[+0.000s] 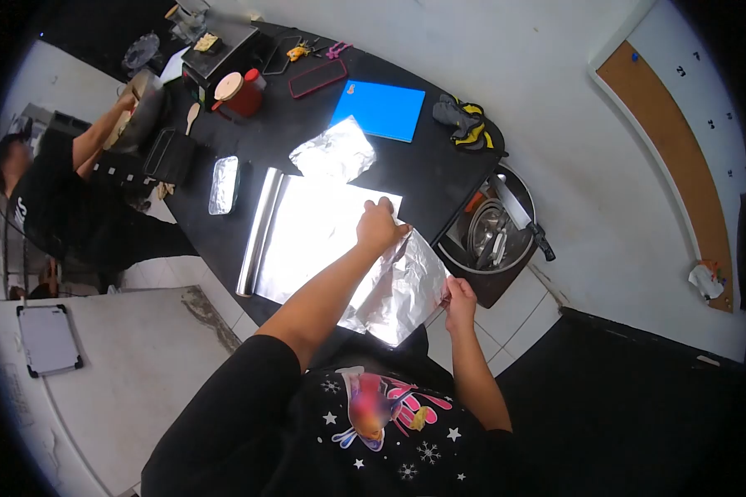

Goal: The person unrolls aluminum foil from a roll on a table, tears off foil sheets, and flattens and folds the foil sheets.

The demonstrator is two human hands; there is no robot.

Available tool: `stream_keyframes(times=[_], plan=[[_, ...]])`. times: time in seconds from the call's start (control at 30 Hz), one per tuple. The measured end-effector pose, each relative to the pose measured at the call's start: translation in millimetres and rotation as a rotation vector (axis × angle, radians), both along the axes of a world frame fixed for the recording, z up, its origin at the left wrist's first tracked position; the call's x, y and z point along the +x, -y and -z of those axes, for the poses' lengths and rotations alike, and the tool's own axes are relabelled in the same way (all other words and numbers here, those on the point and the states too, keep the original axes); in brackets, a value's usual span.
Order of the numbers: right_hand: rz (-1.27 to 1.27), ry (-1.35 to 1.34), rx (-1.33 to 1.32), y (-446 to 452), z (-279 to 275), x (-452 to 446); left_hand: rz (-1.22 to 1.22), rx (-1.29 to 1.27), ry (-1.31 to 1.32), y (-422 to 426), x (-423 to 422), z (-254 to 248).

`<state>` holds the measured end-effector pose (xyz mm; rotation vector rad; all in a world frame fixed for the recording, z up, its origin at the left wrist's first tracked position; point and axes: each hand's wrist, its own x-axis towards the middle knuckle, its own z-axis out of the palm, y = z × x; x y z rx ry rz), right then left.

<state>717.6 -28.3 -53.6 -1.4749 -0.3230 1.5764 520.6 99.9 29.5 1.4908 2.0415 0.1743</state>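
Observation:
A sheet of aluminum foil [307, 224] lies unrolled on the black table, its near-right part wrinkled and lifted past the table's edge. The foil roll [259, 236] rests along the sheet's left side. My left hand [379, 225] has its fingers closed at the sheet's right edge. Lower right, my right hand [460, 302] pinches the wrinkled edge of the foil. A crumpled foil piece [336, 151] sits beyond the sheet. Left of the roll stands a small rectangular foil-covered container [223, 185].
On the black table [286, 124] are a blue folder-like item [380, 110], a red-rimmed phone-like object [318, 79], a red jug [240, 93] and gloves [464, 123]. Below the right edge, a large pot [522, 240] holds bowls and a knife. Another person [83, 190] handles a pan [145, 112].

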Motion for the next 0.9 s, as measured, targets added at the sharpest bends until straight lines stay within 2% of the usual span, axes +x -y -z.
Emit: stream_keyframes(times=[0.27,0.37,0.43,0.47,0.57,0.6,0.67,0.7,0.73,0.77,0.83,0.87,0.9], plan=[[0.005,-0.037,-0.008,12,2,-4,-0.005,0.051,-0.010,4,1,1],[0.102,-0.119,-0.085,4,-27,-15,-0.012,0.056,-0.002,6,2,2],[0.075,-0.088,-0.051,9,-9,-5,-0.008,0.083,-0.003,6,3,15],[0.032,-0.093,-0.025,8,2,-5,0.017,0.164,-0.054,5,2,42],[0.008,-0.023,0.002,1,9,-3,-0.043,0.214,0.042,11,-5,46],[-0.032,-0.065,0.012,-2,21,6,-0.008,0.181,0.048,11,-7,46],[-0.018,0.004,-0.025,-11,-12,-1,0.105,0.228,0.098,18,-16,44],[-0.048,-0.028,0.031,-14,7,10,0.174,0.358,0.109,29,-21,35],[-0.054,-0.057,0.091,-19,17,17,0.274,0.386,0.069,33,-27,35],[-0.057,-0.029,0.096,-22,-1,12,0.432,0.337,-0.009,38,-35,17],[-0.047,-0.013,0.068,-31,-13,11,0.498,0.517,0.047,53,-43,24],[-0.155,-0.097,0.138,-34,-13,12,0.548,0.500,-0.054,56,-45,42],[-0.248,-0.163,0.199,-37,-12,15,0.569,0.381,-0.004,60,-49,35]])
